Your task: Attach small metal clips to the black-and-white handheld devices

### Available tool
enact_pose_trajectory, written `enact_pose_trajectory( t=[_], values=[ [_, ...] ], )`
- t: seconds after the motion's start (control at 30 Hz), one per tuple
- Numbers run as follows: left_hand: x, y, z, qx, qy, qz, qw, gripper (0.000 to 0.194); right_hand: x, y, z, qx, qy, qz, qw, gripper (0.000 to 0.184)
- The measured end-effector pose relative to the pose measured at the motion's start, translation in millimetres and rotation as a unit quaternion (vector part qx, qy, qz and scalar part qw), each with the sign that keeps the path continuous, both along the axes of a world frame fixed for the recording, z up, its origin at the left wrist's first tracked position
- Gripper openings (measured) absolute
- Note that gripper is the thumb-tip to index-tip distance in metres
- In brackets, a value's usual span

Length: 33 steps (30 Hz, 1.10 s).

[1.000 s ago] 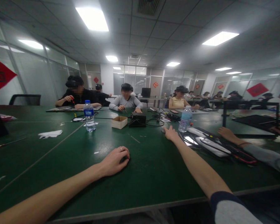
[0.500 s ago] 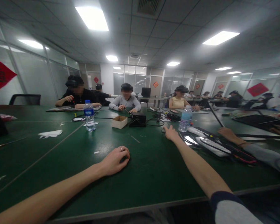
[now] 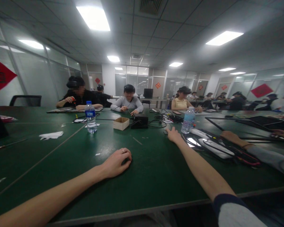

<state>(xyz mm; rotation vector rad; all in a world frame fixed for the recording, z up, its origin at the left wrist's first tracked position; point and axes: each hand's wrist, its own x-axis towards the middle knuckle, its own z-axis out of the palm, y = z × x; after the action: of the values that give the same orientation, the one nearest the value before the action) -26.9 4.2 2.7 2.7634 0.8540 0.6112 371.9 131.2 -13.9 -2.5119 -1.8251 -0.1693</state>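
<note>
My left hand [image 3: 117, 162] rests on the green tabletop [image 3: 142, 186], with a ring on one finger. Its fingers are loosely bent, the thumb stands apart from them, and no object shows in it. Further forward, my right hand [image 3: 174, 135] reaches out with its fingertips closed on a small grey object [image 3: 165, 132] at the table surface. Most of that object is hidden, so its kind cannot be told. Right beside this hand stands a clear water bottle [image 3: 188, 121] with a pale label.
Ahead are an open cardboard box [image 3: 121, 124], a black box-shaped device [image 3: 139, 121] and tangled cables [image 3: 167, 117]. A blue-capped bottle [image 3: 91, 117] stands to the left. White devices with cables [image 3: 216, 148] lie right of my forearm. A co-worker's hand [image 3: 232, 137] holds a black frame [image 3: 211, 123].
Both my hands have stayed where they were. On the right, the co-worker's black frame has tipped down from a raised angle to lie nearly flat.
</note>
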Motion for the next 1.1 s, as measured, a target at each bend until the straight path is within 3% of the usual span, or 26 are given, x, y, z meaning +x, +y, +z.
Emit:
enact_pose_trajectory(
  t=[0.6, 0.8, 1.0, 1.1],
  values=[
    [1, 0, 0.9, 0.013, -0.003, -0.007, 1.0, 0.01, 3, 2, -4.3, 0.028, 0.02, 0.013, 0.999, 0.044],
    [1, 0, 1.4, 0.003, 0.012, 0.004, 1.0, 0.01, 12, -1, -3.7, 0.057, 0.064, 0.036, 0.996, 0.053],
    [1, -2, 4.3, 0.001, 0.017, 0.003, 1.0, 0.01, 28, 12, -8.4, 0.079, 0.117, -0.008, 0.99, 0.064],
    [0, -1, 2.7, 0.008, 0.009, -0.001, 1.0, 0.01, 35, 20, -9.1, 0.065, 0.14, -0.015, 0.988, 0.059]
  ],
)
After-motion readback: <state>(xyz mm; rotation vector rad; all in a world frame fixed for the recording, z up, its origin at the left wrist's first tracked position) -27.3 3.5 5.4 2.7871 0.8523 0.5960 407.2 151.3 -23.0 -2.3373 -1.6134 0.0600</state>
